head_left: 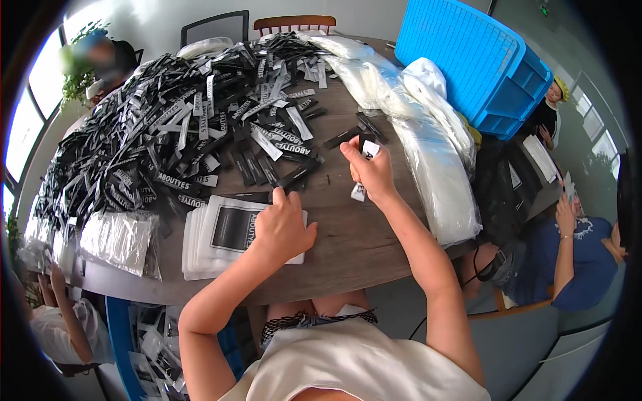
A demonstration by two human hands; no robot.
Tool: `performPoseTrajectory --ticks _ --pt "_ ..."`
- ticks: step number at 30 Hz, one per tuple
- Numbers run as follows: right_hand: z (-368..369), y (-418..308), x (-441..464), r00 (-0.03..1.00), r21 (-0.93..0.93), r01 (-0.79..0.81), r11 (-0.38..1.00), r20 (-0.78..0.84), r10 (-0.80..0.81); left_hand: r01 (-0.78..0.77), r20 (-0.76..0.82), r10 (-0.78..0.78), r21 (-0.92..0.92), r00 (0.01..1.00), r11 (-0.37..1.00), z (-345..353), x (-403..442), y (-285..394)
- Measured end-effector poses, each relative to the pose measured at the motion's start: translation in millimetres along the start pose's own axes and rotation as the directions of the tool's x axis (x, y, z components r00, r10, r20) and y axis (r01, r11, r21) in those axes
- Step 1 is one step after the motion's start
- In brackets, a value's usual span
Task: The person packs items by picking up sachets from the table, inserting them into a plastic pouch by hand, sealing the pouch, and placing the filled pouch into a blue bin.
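Observation:
My right hand [372, 170] is closed around a narrow black-and-white printed packet [359, 192]; its ends show above and below my fingers. My left hand [286, 226] rests on a stack of frosted plastic bags [199, 240], thumb spread and fingers stretched toward the upper edge. The top bag has a black printed panel [231, 226] lettered ABOUTYES. Just beyond my left fingertips lie black strip packets [299, 172]. A few more dark packets [342, 137] lie close to my right hand.
A large heap of packets [167, 120] covers the table's left and far side. Clear plastic sleeves [435, 174] run along the right edge beside a blue crate [461, 60]. Wrapped bags [120, 242] lie front left; a blue bin [120, 334] stands below. Other people sit around the table.

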State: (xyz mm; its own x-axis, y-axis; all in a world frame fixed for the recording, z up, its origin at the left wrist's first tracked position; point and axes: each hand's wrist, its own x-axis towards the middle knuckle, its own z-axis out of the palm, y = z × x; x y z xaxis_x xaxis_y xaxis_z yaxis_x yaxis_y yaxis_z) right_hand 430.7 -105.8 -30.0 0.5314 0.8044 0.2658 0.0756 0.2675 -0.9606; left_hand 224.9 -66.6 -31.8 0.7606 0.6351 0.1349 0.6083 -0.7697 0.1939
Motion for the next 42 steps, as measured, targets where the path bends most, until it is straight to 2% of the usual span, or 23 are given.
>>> performPoseTrajectory --ticks 1,4,5,8,9,10,12,13,16,17,20,21,24,25,28,29,32,34,36,39,40,42 --pt "0 -4 -1 0.998 0.017 0.058 0.998 0.017 -0.058 0.005 -0.004 -0.005 -0.020 1.000 1.000 0 0 0" --pt "8 7 -1 0.994 0.180 0.051 0.982 0.085 -0.067 0.032 0.021 -0.030 -0.103 0.999 0.994 -4 -1 2" --pt "4 9 -4 0.973 0.162 -0.134 0.978 0.207 0.099 0.027 0.022 -0.024 -0.133 0.999 0.991 -3 -2 -1" --pt "6 -5 -12 0.984 0.145 0.003 0.989 0.175 -0.028 -0.048 0.032 0.057 -0.225 0.998 0.973 -7 -1 -19" --pt "11 -10 -17 0.979 0.111 0.148 0.983 0.125 -0.162 -0.079 0.037 0.092 -0.261 0.995 0.962 -8 0 -27" --pt "16 -6 -20 0.981 0.028 0.124 0.992 0.144 -0.127 -0.106 0.042 0.125 -0.299 0.991 0.948 -10 1 -33" --pt "26 5 -28 0.983 -0.136 0.075 0.988 0.175 -0.051 0.168 0.297 0.015 -0.580 0.955 0.797 -22 3 -37" --pt "30 10 -31 0.983 -0.132 0.029 0.991 0.181 -0.005 0.245 0.353 -0.016 -0.616 0.936 0.748 -28 3 -37" --pt "28 -7 -30 0.908 -0.152 0.409 0.900 0.166 -0.385 0.378 0.419 -0.045 -0.761 0.907 0.526 -28 7 -45" --pt "31 -5 -30 0.898 -0.146 0.434 0.889 0.144 -0.415 0.403 0.424 -0.050 -0.807 0.904 0.432 -28 7 -50" --pt "33 25 -29 0.945 -0.268 0.209 0.940 0.304 -0.124 0.457 0.455 -0.046 -0.878 0.889 0.145 -18 13 -60" --pt "33 20 -30 0.943 -0.305 0.249 0.919 0.292 -0.159 0.481 0.479 -0.039 -0.872 0.877 0.094 -17 13 -60" --pt "32 7 -33 0.963 -0.181 0.054 0.982 0.268 -0.003 0.480 0.480 -0.044 -0.877 0.876 -0.006 -12 15 -58" --pt "32 6 -34 0.940 -0.291 -0.013 0.957 0.324 0.111 0.460 0.461 -0.047 -0.888 0.886 -0.021 -7 15 -58" --pt "31 15 -30 0.945 -0.310 0.103 0.945 0.328 0.005 0.411 0.410 -0.066 -0.912 0.910 -0.007 -3 16 -55" --pt "31 14 -27 0.940 -0.326 0.242 0.914 0.311 -0.138 0.398 0.398 -0.066 -0.917 0.915 -0.009 -4 15 -54" --pt "33 -17 -32 0.950 -0.276 0.203 0.939 0.289 -0.120 0.327 0.325 -0.079 -0.945 0.943 0.013 -3 14 -50" --pt "42 -17 -41 0.944 -0.375 0.257 0.891 0.296 -0.148 0.249 0.244 -0.076 -0.966 0.967 0.068 -2 12 -42" --pt "52 -15 -53 0.949 -0.360 0.211 0.909 0.300 -0.102 0.211 0.198 -0.098 -0.967 0.975 0.141 -5 11 -33" --pt "38 -27 -44 0.877 -0.346 0.049 0.937 0.463 0.126 0.173 0.164 -0.061 -0.960 0.985 0.219 -10 8 -35" --pt "33 -24 -41 0.857 -0.328 0.049 0.943 0.498 0.129 0.165 0.156 -0.055 -0.957 0.986 0.237 -11 8 -34" --pt "28 -23 -38 0.858 -0.323 -0.045 0.945 0.473 0.202 0.127 0.124 -0.026 -0.955 0.992 0.268 -6 8 -32"
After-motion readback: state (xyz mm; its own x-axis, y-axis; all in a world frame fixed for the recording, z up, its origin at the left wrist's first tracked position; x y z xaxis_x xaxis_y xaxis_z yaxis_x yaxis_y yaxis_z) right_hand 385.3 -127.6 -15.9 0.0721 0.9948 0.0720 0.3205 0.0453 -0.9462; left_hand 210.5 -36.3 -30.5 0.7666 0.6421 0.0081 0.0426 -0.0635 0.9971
